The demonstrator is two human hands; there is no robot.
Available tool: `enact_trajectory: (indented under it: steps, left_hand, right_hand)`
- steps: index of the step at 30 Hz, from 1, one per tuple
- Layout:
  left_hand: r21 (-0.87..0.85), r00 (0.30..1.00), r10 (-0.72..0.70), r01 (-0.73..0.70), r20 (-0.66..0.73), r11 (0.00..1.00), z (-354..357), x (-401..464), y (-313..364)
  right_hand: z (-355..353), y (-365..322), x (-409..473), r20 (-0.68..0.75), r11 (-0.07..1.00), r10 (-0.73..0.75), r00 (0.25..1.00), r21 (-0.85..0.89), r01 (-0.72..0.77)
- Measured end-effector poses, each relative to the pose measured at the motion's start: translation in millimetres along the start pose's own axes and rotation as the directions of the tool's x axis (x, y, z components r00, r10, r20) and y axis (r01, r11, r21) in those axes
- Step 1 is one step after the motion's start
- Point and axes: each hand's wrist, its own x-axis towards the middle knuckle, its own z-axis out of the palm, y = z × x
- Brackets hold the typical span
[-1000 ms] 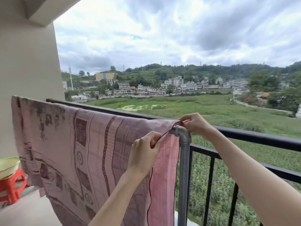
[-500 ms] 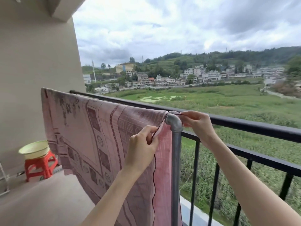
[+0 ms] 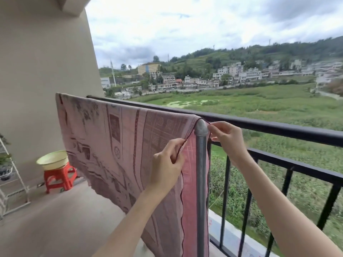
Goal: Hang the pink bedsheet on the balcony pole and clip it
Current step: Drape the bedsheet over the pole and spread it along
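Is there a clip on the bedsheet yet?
No: the pink bedsheet hangs over the pole with no clip visible, and the left hand and right hand only pinch its edge.

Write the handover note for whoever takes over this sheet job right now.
Left hand pinches the sheet's near edge; right hand pinches its edge just past the pole's elbow.
Sheet: draped over the pole, hanging down both sides, spread left toward the wall.
Done: sheet hung.
Left: square up this end, then clip it. No clip shows in view.
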Motion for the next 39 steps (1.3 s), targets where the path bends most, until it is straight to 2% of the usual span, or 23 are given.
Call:
enact_trajectory:
  steps: [6,9,11,14,17,20,22,24,27,29,33,36,39]
  left_hand:
    - [0.006,0.994,-0.11,0.11,-0.009,0.994,18,-2,0]
    - [0.062,0.972,-0.237,0.237,-0.012,0.97,23,-8,-7]
    - [0.134,0.961,-0.273,0.275,-0.032,0.952,29,-13,-20]
    - [0.127,0.972,-0.235,0.229,0.031,0.965,39,-19,-31]
    - [0.025,0.968,-0.206,0.205,0.146,0.978,41,-20,-30]
    - [-0.031,0.973,-0.174,0.18,0.154,0.983,32,-25,-37]
    - [-0.006,0.977,-0.117,0.12,0.18,0.993,23,-32,-47]
    - [0.063,0.975,-0.045,0.032,0.216,0.998,9,-37,-59]
    - [0.2,0.98,-0.023,-0.018,0.2,0.98,-24,-35,-77]
    - [0.292,0.989,-0.035,-0.008,0.143,0.956,-55,-30,-92]
    - [0.468,0.998,-0.046,0.023,0.038,0.883,-122,-29,-131]
    - [0.533,0.992,-0.124,0.11,-0.01,0.839,-170,-38,-179]
    - [0.575,0.971,-0.239,0.196,-0.001,0.794,-209,-41,-236]
  right_hand:
    - [8,12,-18,-0.039,0.997,-0.001,0.999,0.08,0.004]
    - [10,21,-33,0.02,0.999,0.014,1.0,0.036,-0.015]
    - [14,27,-42,0.082,1.0,0.013,0.997,-0.001,-0.013]
    - [23,34,-53,0.162,0.999,0.023,0.987,-0.037,-0.017]
    - [30,40,-61,0.107,0.997,0.016,0.994,-0.079,-0.008]
    - [36,44,-75,0.035,0.981,0.011,0.999,-0.191,-0.004]
    - [38,43,-87,-0.05,0.934,-0.109,0.993,-0.348,0.085]
    - [42,35,-98,-0.062,0.846,-0.316,0.947,-0.471,0.251]
    - [59,9,-100,0.023,0.703,-0.547,0.837,-0.53,0.475]
    - [85,-6,-95,0.123,0.671,-0.578,0.806,-0.491,0.556]
    - [159,-8,-84,0.361,0.649,-0.476,0.802,-0.471,0.597]
    - [226,2,-78,0.498,0.59,-0.38,0.78,-0.519,0.619]
    - [297,5,-68,0.595,0.54,-0.324,0.736,-0.523,0.66]
